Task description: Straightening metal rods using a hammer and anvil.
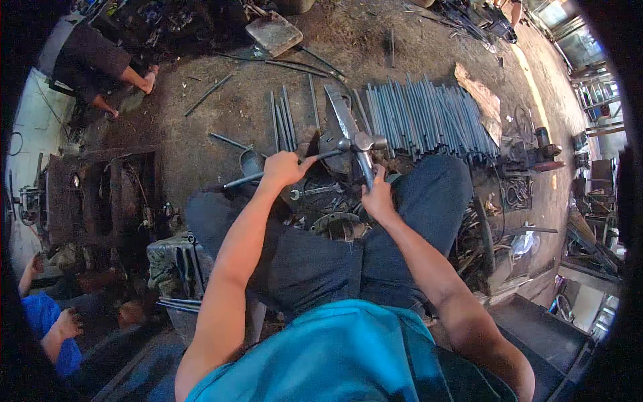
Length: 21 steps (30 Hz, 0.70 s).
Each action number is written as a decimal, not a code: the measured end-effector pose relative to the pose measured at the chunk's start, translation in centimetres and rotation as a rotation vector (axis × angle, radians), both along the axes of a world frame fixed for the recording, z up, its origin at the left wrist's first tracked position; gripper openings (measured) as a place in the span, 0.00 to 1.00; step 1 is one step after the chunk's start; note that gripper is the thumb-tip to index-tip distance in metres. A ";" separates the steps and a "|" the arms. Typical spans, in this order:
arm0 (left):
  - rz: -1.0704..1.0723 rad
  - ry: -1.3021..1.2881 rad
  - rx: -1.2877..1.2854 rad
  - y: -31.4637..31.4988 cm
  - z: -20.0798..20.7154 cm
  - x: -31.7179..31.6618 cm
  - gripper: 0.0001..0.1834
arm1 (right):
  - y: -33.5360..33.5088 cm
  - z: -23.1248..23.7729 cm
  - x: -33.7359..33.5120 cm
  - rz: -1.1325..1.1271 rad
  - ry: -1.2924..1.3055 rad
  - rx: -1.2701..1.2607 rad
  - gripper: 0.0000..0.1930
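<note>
My left hand (282, 169) is closed round a thin metal rod (242, 181), which slants across in front of my knees. The rod's far end lies close to the head of a hammer (366, 164). My right hand (378, 196) grips that hammer by its handle, its head pointing away from me. Beyond the hammer head a long flat metal bar (340, 110) sticks out. An open-ended wrench (316, 191) lies between my legs, above a round metal part (340, 226). What supports the rod's end is partly hidden by the hammer.
A wide row of metal rods (425, 119) lies ahead to the right, beside brown cardboard (481, 100). Several more rods (282, 120) lie ahead. A wheeled machine (541, 153) stands at right, a shovel blade (274, 33) farther off. Two other people are at left, one in blue (43, 321).
</note>
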<state>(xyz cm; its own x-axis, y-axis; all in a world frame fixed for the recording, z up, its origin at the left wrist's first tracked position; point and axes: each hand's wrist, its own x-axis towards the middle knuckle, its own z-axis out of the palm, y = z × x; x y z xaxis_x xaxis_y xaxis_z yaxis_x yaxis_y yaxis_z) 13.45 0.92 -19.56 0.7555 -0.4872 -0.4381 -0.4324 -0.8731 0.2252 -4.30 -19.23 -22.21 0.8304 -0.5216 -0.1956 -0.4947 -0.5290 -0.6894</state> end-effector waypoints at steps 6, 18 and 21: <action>0.140 0.024 -0.103 -0.3 0.9 0.5 0.44 | -0.8 -0.4 -0.2 -0.012 0.078 0.071 0.27; 0.057 0.167 -0.105 -2.9 -0.1 0.3 0.46 | -2.8 5.8 -0.8 -0.199 -0.088 0.974 0.15; 0.051 0.189 -0.103 -3.2 -0.6 0.6 0.46 | -2.4 7.1 -0.8 -0.193 -0.092 1.033 0.14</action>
<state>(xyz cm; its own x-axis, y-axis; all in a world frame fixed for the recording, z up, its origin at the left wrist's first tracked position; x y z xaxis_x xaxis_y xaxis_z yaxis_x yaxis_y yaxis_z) 14.03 -2.26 -20.16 0.6897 -0.5000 -0.5238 -0.3299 -0.8609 0.3874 -5.09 -21.61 -15.12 0.7853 -0.2624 -0.5607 -0.4307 0.4188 -0.7994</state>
